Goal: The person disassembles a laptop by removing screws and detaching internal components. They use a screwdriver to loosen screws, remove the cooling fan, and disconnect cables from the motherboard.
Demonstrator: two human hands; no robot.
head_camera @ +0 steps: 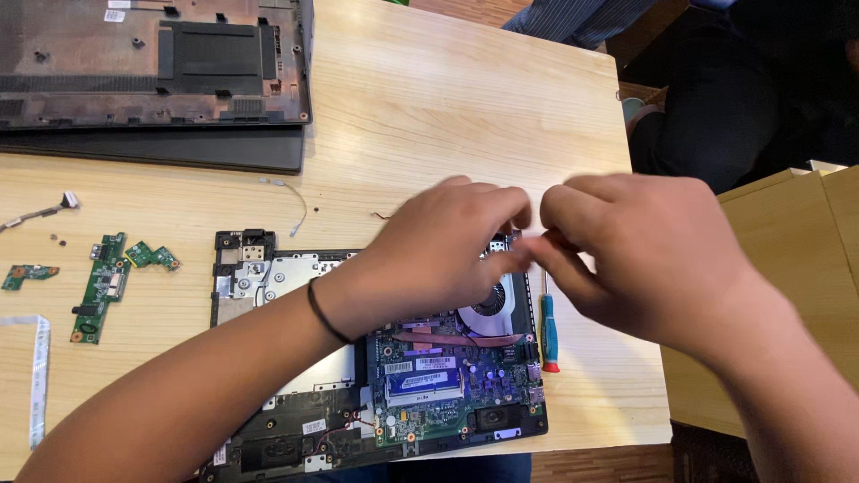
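our left hand [438, 255] and right hand [640, 255] meet fingertip to fingertip over the fan [492, 300] corner of the open laptop [376, 376] on the counter [429, 98]; whether the grip holds anything, we cannot tell. we judge the boards stiff but fragile, best held by edges. a screwdriver [548, 326] lies beside.

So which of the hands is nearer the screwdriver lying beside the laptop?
Right. The right hand hovers just above and over the screwdriver, at its upper end; the left hand is farther left, over the opened laptop by the fan.
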